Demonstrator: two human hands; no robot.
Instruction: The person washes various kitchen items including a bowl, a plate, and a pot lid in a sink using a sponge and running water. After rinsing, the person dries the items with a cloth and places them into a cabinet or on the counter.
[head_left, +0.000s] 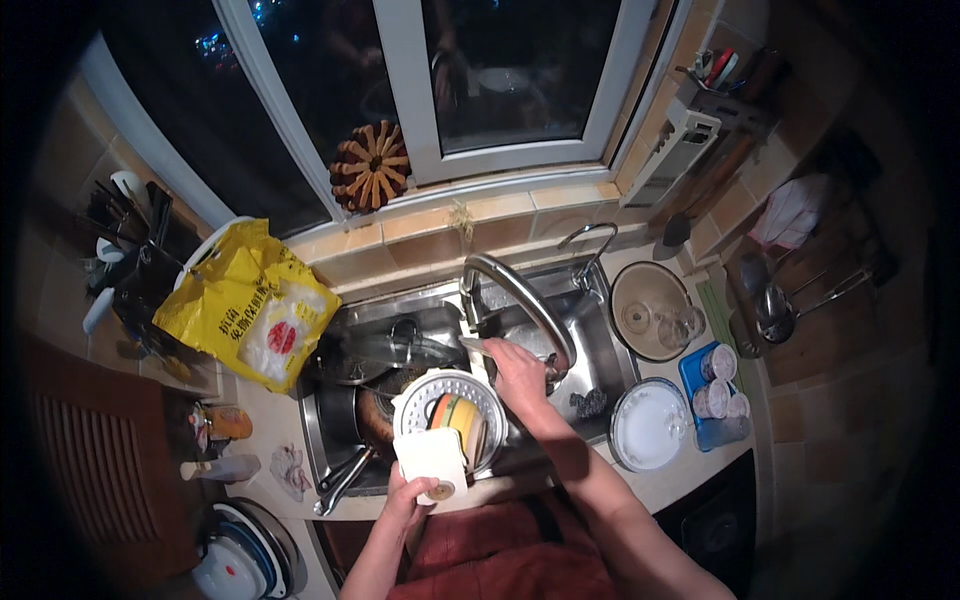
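Note:
My left hand (409, 495) grips a white, square-cornered item (433, 465) with a round mark, its thumb on the near face. Just beyond it, a perforated metal steamer basket (411, 401) holds colourful bowls (466, 421) lying tilted. My right hand (519, 379) is beside the curved metal faucet (541, 300), over the divider of the double sink (626, 352). A thin, flat object (474, 344) shows at its fingertips; what it is and whether the hand holds it cannot be told. Under the basket is a brown-stained pan (375, 420), and a glass lid (405, 349) lies behind.
A yellow plastic bag (217, 300) stands left of the sink. At right are a large brown bowl (637, 292), white plates (649, 425) and a blue tray (691, 367) with cups. A small curved tap (589, 259) rises behind. A dark scouring pad (589, 403) lies in the right basin.

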